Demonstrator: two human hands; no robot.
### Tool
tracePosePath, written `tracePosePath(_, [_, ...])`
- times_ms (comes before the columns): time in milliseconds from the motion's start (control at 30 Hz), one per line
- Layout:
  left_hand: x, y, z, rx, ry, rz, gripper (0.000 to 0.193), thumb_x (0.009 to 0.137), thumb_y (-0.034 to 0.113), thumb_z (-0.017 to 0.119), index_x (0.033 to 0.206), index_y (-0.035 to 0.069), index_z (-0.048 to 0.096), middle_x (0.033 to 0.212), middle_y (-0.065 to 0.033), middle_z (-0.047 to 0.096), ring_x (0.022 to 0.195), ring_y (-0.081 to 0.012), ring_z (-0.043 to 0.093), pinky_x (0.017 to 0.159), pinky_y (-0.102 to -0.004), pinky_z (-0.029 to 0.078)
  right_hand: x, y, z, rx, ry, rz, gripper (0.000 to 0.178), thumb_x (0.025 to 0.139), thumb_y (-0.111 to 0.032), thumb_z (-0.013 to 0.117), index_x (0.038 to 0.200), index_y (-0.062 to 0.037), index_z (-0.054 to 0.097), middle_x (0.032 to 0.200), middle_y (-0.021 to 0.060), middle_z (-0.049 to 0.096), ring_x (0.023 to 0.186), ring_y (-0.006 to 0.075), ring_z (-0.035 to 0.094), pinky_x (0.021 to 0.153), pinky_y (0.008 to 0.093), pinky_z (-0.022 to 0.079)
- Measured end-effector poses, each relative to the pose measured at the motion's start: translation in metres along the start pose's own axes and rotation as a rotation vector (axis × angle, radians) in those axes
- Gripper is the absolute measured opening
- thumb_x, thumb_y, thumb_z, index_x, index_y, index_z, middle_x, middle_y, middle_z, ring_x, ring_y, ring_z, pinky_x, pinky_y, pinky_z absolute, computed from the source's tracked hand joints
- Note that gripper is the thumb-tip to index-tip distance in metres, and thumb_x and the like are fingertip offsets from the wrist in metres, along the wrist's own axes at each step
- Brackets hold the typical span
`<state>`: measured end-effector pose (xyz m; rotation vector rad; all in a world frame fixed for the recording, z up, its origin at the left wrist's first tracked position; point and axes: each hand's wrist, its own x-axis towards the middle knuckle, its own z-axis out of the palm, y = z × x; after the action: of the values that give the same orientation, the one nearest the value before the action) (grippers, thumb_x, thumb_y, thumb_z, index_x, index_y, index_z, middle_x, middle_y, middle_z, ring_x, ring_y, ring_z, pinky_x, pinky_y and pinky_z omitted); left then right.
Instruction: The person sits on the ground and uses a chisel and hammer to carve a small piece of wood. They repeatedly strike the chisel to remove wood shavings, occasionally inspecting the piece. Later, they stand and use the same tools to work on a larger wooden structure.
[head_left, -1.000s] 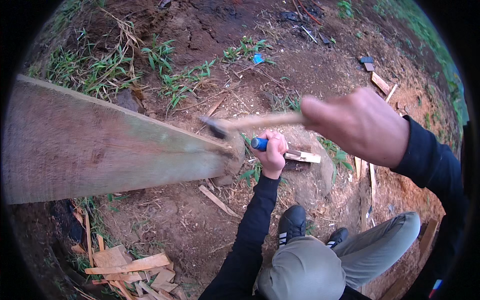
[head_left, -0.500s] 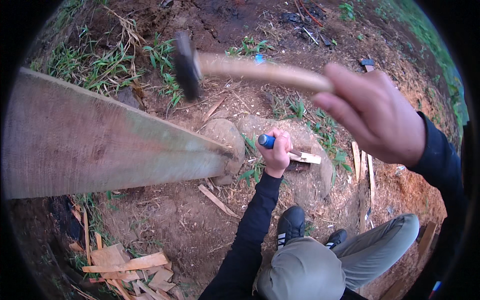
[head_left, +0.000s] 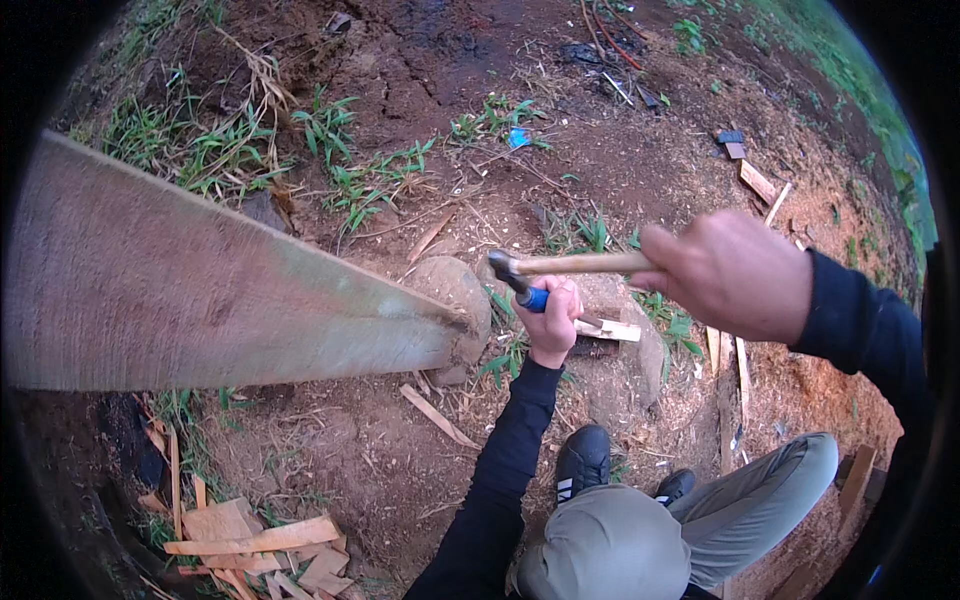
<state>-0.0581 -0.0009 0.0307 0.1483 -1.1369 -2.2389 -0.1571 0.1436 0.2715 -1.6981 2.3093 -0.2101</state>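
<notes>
My left hand (head_left: 554, 318) is wrapped round the blue handle of a chisel (head_left: 534, 299). The chisel's blade slants down to the right onto a pale wood piece (head_left: 618, 331), which lies over a flat stone (head_left: 615, 385). In my right hand (head_left: 735, 275) is a hammer (head_left: 585, 264), gripped near the end of its wooden handle. The dark hammer head meets the top of the chisel's handle, just above my left fist. My left fingers hide part of the chisel.
A broad wooden plank (head_left: 220, 290) runs in from the left, its narrow end at a round stone (head_left: 450, 285). Wood offcuts (head_left: 265, 540) are heaped at lower left. Long strips (head_left: 741, 380) lie to the right. My shoes (head_left: 583, 460) stand near the flat stone.
My right hand has swung the hammer down and the head has moved right, from high in the air to the chisel's handle. My left hand stays almost in place.
</notes>
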Motion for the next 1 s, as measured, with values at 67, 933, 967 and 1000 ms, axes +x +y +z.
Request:
tracePosePath(67, [0.000, 0.001, 0.002, 0.006, 0.004, -0.010, 0.026, 0.085, 0.000, 0.044, 0.065, 0.010, 0.032, 0.052, 0.0016, 0.033, 0.041, -0.0072, 0.026, 0.039, -0.0259, 0.025, 0.006, -0.007, -0.020, 0.121, 0.219, -0.105, 0.029, 0.101, -0.028, 0.052, 0.085, -0.0041, 0.050, 0.049, 0.0094, 0.045, 0.038, 0.0272, 0.048, 0.039, 0.0399, 0.040])
tracePosePath(933, [-0.003, -0.008, 0.004, 0.035, -0.058, 0.024, 0.026, 0.087, 0.000, 0.047, 0.066, 0.009, 0.034, 0.051, 0.0025, 0.032, 0.040, -0.0069, 0.029, 0.038, -0.0259, 0.026, 0.016, -0.008, -0.005, 0.048, 0.202, -0.083, 0.035, 0.103, -0.031, 0.048, 0.087, -0.0006, 0.056, 0.053, 0.0055, 0.044, 0.039, 0.0208, 0.045, 0.041, 0.0353, 0.038])
tracePosePath(967, [-0.006, -0.008, 0.002, 0.016, -0.028, -0.017, 0.027, 0.087, -0.001, 0.047, 0.065, 0.009, 0.034, 0.051, 0.0025, 0.034, 0.041, -0.0067, 0.031, 0.039, -0.0257, 0.027, 0.020, -0.015, -0.016, 0.092, 0.341, -0.128, 0.034, 0.102, -0.031, 0.049, 0.086, -0.0010, 0.056, 0.052, 0.0054, 0.044, 0.039, 0.0210, 0.045, 0.040, 0.0355, 0.037])
tracePosePath(1000, [-0.001, -0.002, 0.002, 0.006, -0.008, -0.044, 0.028, 0.087, -0.001, 0.048, 0.064, 0.009, 0.035, 0.051, 0.0025, 0.036, 0.042, -0.0064, 0.033, 0.040, -0.0255, 0.028, 0.023, -0.019, -0.024, 0.131, 0.497, -0.180, 0.034, 0.102, -0.030, 0.049, 0.085, -0.0015, 0.055, 0.052, 0.0054, 0.044, 0.039, 0.0211, 0.044, 0.040, 0.0356, 0.036])
